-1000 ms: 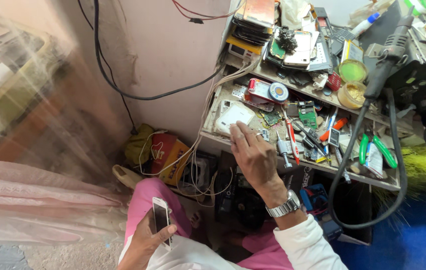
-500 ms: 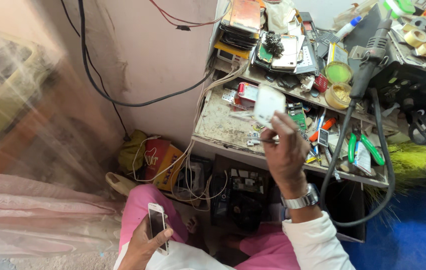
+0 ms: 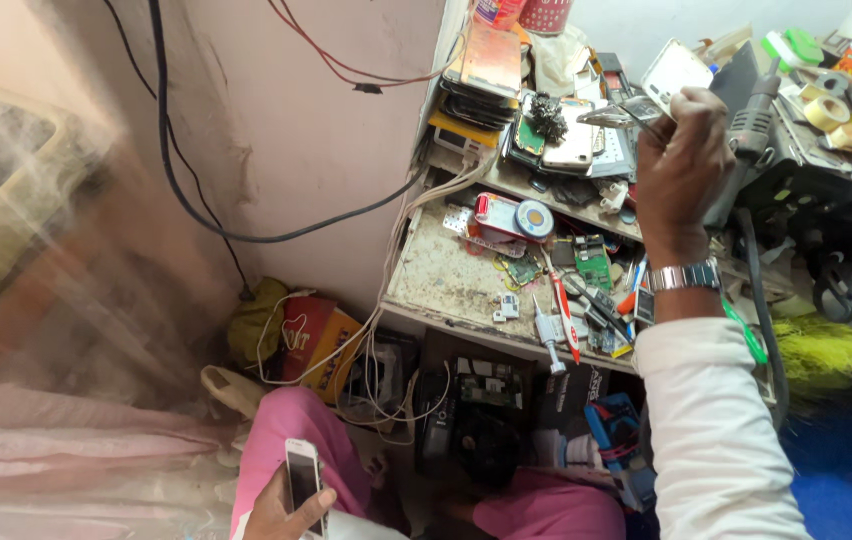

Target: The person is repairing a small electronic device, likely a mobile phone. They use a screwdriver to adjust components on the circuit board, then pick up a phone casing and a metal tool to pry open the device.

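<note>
Head view, looking down on a cluttered repair bench. The right hand point(image 3: 684, 150) is raised over the upper shelf at the back of the worktop, its fingers closed in a pinch on a thin white rectangular phone panel point(image 3: 676, 70), held tilted above the shelf; a metal wristwatch point(image 3: 684, 276) and a white sleeve point(image 3: 716, 430) show below it. The left hand point(image 3: 286, 505), at the bottom edge of the view beside the pink-clad knee, is wrapped around a slim white smartphone point(image 3: 303, 478) with its dark screen facing up.

On the shelf just left of the raised panel lies a stack of dismantled phones and back covers point(image 3: 566, 135). On the lower worktop, near its middle, sits a round spool of solder in a red-and-white holder point(image 3: 514, 217); a green circuit board point(image 3: 594, 265) lies beside it, and a red-handled screwdriver point(image 3: 563, 315) rests at the front edge.

The step in hand appears to be picking a part from the shelf. Bringing it to the phone would call for lowering the right hand clear of the hanging black hose point(image 3: 761, 300).
</note>
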